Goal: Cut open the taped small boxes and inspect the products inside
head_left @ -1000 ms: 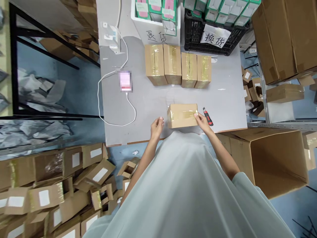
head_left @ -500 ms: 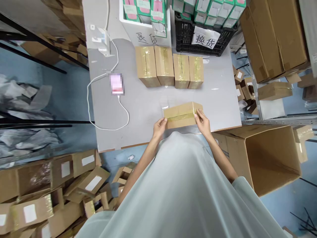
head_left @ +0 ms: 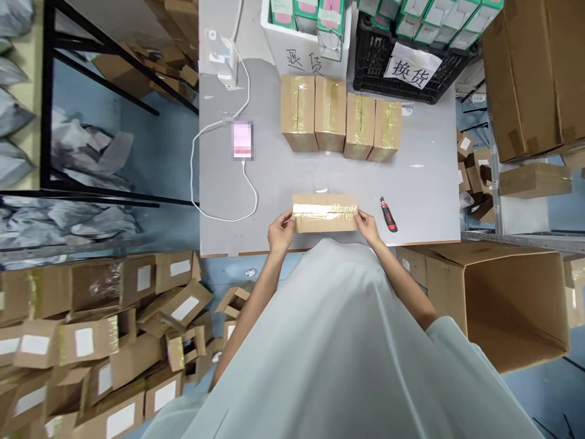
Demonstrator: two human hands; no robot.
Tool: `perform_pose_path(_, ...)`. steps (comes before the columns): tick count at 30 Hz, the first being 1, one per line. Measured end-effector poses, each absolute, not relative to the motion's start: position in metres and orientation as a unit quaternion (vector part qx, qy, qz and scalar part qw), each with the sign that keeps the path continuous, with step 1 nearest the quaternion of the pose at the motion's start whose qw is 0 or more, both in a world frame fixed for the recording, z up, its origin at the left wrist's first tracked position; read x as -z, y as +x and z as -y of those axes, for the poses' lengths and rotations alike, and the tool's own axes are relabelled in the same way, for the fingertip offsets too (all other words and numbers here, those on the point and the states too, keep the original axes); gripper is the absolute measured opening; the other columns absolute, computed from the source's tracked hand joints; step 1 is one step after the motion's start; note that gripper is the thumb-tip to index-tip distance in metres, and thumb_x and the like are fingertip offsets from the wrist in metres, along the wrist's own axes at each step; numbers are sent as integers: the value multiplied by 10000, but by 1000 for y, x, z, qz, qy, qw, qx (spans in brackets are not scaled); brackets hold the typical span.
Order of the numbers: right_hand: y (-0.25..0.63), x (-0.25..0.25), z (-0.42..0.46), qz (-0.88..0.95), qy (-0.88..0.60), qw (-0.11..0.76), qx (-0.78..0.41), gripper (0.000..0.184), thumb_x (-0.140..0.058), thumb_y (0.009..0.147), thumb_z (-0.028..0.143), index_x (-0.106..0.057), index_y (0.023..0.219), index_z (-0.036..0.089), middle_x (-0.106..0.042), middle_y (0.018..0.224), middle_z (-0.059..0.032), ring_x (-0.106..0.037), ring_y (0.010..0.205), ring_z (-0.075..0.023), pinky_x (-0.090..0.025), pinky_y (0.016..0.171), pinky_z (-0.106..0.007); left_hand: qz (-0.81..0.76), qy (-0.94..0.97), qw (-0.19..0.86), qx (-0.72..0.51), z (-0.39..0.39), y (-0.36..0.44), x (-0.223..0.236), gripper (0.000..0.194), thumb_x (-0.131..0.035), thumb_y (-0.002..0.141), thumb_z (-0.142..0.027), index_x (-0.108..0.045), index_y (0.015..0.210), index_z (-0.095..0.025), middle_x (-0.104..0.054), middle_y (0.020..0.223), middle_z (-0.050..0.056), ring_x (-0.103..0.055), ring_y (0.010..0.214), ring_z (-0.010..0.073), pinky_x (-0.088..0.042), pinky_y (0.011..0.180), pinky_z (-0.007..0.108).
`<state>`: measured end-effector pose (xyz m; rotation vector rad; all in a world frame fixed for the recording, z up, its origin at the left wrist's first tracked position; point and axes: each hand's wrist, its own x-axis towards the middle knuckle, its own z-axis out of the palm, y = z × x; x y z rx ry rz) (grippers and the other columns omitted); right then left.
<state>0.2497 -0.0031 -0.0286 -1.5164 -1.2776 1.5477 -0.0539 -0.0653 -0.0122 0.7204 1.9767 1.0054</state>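
Observation:
A small cardboard box (head_left: 324, 213) with a strip of clear tape along its top lies near the front edge of the grey table (head_left: 283, 177). My left hand (head_left: 280, 230) grips its left end and my right hand (head_left: 366, 224) grips its right end, fingers curled on the box. A red and black utility knife (head_left: 388, 214) lies on the table just right of my right hand. Behind the box, a row of several taped cardboard boxes (head_left: 340, 119) stands side by side.
A phone (head_left: 242, 139) on a white charging cable lies at the table's left. A white bin (head_left: 307, 36) and a black crate (head_left: 411, 49) of green-and-white cartons stand at the back. A big open carton (head_left: 512, 305) sits at the right; loose boxes (head_left: 91, 341) pile up at the left.
My left hand has come onto the box's left end, so both hands now hold it. The box has been turned flat and square to the table edge. The knife shows again beside my right hand.

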Motion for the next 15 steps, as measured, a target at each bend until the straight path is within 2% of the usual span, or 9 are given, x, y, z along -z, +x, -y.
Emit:
perform_pose_path(4,257,30,-2,387,-560,300,-668,898,-870,807,895,-879,1364,190,-892,1351,-128,-821,1316,-353,-595,1274,-580,-753,183,454,-441,64,-55,28,402,-770,999,-520,-818,1223,-190,-847,1361,151,-778,1302,284,-621,1113,387)
perform_pose_path(9,280,29,-3,360,-581,286,-672,788,-880,843,852,-892,1308,216,-903,1316,-134,-809,1365,-343,-611,1252,-565,-758,92,516,-388,61,-59,45,367,-765,1008,-563,-713,1087,-209,-829,1282,186,-783,1261,270,-622,1051,381)
perform_pose_path(12,303,33,-4,337,-641,284,-628,742,-856,888,801,-877,1330,206,-886,1359,-165,-801,1388,-358,-612,1242,-592,-750,99,533,-380,61,-51,48,369,-793,993,-568,-716,1037,-210,-838,1235,190,-787,1232,281,-617,1075,414)
perform_pose_path(15,319,31,-6,363,-703,305,-530,820,-803,924,775,-810,1466,160,-762,1588,-238,-693,1551,-385,-510,1333,-670,-721,120,568,-378,59,-35,45,462,-831,956,-645,-757,1036,-197,-858,1156,173,-808,1170,291,-625,1058,418)
